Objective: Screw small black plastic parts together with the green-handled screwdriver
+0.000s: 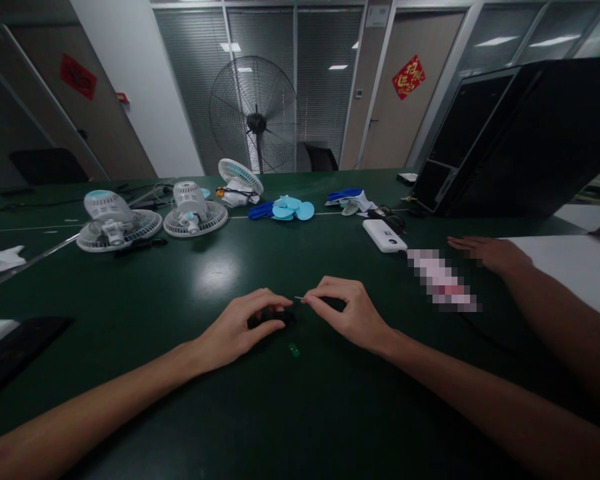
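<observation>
My left hand (243,323) is curled around a small black object (280,318) on the dark green table, thumb in front and fingers behind. Its exact kind is hard to make out. In my right hand (357,317) is a screwdriver with a black handle (336,304), pinched near its thin metal shaft. The shaft points left, its tip close to the fingertips of my left hand. Just in front of the black object, a small green circuit board (293,349) lies on the table.
White fan parts (195,210) stand at the back left, by light blue fan blades (293,208) and blue-white gloves (350,200). A white power bank (384,236) lies to the right, near another person's hand (495,255). A black computer case (520,140) rises behind.
</observation>
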`<state>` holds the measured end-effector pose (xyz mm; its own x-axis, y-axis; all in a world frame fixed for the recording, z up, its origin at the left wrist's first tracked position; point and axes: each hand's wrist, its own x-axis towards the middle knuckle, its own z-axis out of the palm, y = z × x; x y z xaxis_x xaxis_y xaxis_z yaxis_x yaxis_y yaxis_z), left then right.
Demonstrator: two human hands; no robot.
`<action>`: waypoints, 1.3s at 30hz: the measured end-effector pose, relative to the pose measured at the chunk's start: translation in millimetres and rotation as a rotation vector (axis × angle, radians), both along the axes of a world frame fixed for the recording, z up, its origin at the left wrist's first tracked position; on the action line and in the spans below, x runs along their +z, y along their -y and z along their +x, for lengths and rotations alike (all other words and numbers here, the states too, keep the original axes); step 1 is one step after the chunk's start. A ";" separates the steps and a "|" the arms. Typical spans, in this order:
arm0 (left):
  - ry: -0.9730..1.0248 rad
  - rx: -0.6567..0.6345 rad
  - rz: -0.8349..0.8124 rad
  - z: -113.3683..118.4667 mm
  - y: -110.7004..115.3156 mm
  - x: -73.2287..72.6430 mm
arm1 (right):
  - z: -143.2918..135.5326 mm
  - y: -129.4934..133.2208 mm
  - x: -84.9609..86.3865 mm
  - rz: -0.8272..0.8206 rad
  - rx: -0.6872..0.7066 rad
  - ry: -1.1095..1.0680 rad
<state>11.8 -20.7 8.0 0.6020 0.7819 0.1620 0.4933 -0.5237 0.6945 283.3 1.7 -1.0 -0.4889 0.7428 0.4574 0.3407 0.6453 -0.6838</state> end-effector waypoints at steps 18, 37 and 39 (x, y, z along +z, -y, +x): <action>-0.138 -0.350 0.189 -10.2 -11.1 1.2 | 0.6 -1.0 -1.9 0.031 -0.026 -0.010; -0.424 0.625 0.355 -155.2 -110.6 -29.4 | 4.5 0.4 -1.0 -0.042 0.008 0.019; -0.411 0.653 0.361 -161.8 -115.5 -32.0 | 4.7 0.2 -1.3 -0.044 0.010 0.022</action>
<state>-150.0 94.8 -24.0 0.1139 0.9353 0.3350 0.9498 -0.2014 0.2394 287.9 1.5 -2.3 -0.5059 0.7570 0.4135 0.3500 0.6183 -0.7037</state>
